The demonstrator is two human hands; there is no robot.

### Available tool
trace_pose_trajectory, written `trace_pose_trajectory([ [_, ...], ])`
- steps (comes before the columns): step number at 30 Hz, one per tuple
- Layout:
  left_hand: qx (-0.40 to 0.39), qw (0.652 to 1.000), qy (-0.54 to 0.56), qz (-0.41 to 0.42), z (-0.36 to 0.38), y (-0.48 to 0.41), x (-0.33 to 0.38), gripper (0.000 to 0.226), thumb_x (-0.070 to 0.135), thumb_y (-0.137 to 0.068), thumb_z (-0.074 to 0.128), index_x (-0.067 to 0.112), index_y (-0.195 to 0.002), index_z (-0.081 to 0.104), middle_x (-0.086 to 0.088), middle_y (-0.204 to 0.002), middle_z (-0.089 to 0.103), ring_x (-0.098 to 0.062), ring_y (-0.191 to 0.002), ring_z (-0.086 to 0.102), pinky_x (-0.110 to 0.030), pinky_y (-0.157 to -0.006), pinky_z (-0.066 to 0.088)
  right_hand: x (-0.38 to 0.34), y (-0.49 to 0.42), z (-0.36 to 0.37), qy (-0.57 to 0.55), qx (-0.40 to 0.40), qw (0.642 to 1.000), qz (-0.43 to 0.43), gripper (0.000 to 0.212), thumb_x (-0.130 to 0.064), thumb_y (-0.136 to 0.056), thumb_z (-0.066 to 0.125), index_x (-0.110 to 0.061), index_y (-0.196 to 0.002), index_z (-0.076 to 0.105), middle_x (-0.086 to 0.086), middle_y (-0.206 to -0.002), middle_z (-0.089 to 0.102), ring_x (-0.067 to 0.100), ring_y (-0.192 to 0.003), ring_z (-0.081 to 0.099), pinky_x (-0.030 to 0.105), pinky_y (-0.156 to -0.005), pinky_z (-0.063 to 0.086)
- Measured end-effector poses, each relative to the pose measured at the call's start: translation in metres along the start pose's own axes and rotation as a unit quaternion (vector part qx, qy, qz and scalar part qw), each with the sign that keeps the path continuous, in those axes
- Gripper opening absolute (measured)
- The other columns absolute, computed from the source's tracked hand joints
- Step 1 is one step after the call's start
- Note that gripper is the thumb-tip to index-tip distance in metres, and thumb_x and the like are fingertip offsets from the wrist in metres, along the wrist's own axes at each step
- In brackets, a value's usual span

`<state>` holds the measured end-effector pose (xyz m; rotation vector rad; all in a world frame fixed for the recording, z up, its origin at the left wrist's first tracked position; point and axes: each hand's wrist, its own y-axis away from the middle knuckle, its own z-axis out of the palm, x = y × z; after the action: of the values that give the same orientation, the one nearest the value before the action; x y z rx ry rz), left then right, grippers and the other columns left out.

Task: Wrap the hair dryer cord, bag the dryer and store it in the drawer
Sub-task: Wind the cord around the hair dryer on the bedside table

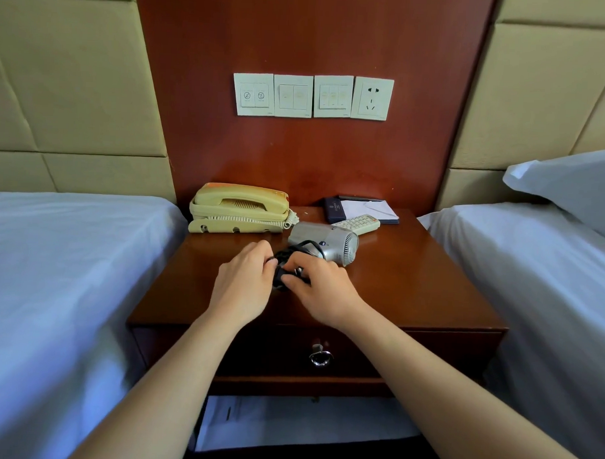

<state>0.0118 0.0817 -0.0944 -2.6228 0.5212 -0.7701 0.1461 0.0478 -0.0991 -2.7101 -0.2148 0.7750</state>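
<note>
Both hands (285,280) grip cord (282,259) before hair dryer (324,242).

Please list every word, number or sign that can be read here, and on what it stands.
No text is readable.
Left switch plate: two round icons, captions blurred.
Dark folder: pale emblem, too small.
Remote control: button marks too small.
Hair dryer: small dark mark, unreadable.

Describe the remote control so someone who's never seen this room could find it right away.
Look at the wooden nightstand between the two beds. Near its back right, just behind the silver hair dryer, lies the remote control, partly resting on a dark folder. It is the only flat, pale bar covered in rows of small buttons.
</note>
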Motion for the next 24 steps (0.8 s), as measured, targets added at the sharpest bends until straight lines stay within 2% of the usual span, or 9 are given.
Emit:
trace_pose_trajectory([
  [3,0.006,1.0,-0.005,0.023,-0.002,0.0,-0.001,0.016,0.023,-0.099,0.039,0.017,-0.084,0.041,0.005,-0.086,0.045,-0.02,-0.076,0.048,-0.033,-0.068,0.031,-0.003,0.0,0.002,0.006,0.007,1.0,-0.012,0.019,-0.032,-0.093,0.05,-0.02,-0.108,0.055,0.006,-0.097,0.065,0.035,-0.089,0.06,0.035,-0.073,0.041],
  [7,0.0,0.999,0.008,0.031,-0.004,-0.001,-0.006,0.015,0.022,-0.097,0.043,0.015,-0.085,0.045,0.005,-0.081,0.046,-0.02,-0.075,0.048,-0.032,-0.067,0.029,-0.003,-0.001,-0.001,0.038,0.015,0.998,-0.052,0.019,-0.031,-0.094,0.049,-0.018,-0.107,0.054,0.009,-0.094,0.065,0.038,-0.082,0.058,0.04,-0.07,0.048],
  [10,-0.022,0.999,0.033,0.031,-0.005,-0.001,-0.01,0.015,0.023,-0.097,0.045,0.015,-0.084,0.046,0.004,-0.08,0.048,-0.017,-0.07,0.049,-0.031,-0.067,0.03,-0.002,-0.001,-0.004,0.051,-0.001,0.995,-0.081,0.019,-0.028,-0.094,0.05,-0.015,-0.107,0.054,0.01,-0.09,0.064,0.036,-0.08,0.056,0.041,-0.068,0.048],
  [14,-0.03,0.997,0.041,0.055,-0.01,-0.002,-0.014,0.015,0.022,-0.096,0.046,0.021,-0.081,0.045,0.006,-0.079,0.051,-0.007,-0.065,0.049,-0.026,-0.06,0.032,0.0,-0.004,-0.01,0.048,-0.035,0.992,-0.115,0.021,-0.025,-0.093,0.052,-0.014,-0.11,0.055,0.012,-0.098,0.062,0.03,-0.09,0.053,0.04,-0.071,0.047],
  [17,-0.029,0.996,0.021,0.077,-0.013,-0.002,-0.016,0.014,0.022,-0.095,0.047,0.02,-0.081,0.047,0.005,-0.076,0.051,-0.01,-0.064,0.049,-0.018,-0.057,0.031,0.003,-0.005,-0.016,0.044,-0.059,0.989,-0.129,0.025,-0.024,-0.093,0.053,-0.014,-0.116,0.057,0.01,-0.106,0.063,0.026,-0.098,0.053,0.038,-0.078,0.045],
  [21,0.002,0.996,0.015,0.088,-0.014,-0.003,-0.014,0.013,0.02,-0.095,0.048,0.02,-0.081,0.048,0.007,-0.072,0.049,-0.005,-0.061,0.047,-0.011,-0.055,0.028,0.0,-0.003,-0.014,0.093,0.001,0.989,-0.111,0.026,-0.03,-0.094,0.05,-0.019,-0.115,0.057,0.01,-0.107,0.065,0.033,-0.1,0.057,0.044,-0.077,0.049],
  [24,0.014,0.995,0.02,0.095,-0.014,-0.003,-0.013,0.014,0.019,-0.094,0.049,0.019,-0.08,0.048,0.009,-0.071,0.048,-0.005,-0.06,0.047,-0.012,-0.055,0.028,-0.002,-0.003,-0.016,0.131,0.032,0.982,-0.13,0.029,-0.03,-0.094,0.049,-0.015,-0.117,0.057,0.012,-0.102,0.064,0.03,-0.102,0.051,0.039,-0.082,0.039],
])
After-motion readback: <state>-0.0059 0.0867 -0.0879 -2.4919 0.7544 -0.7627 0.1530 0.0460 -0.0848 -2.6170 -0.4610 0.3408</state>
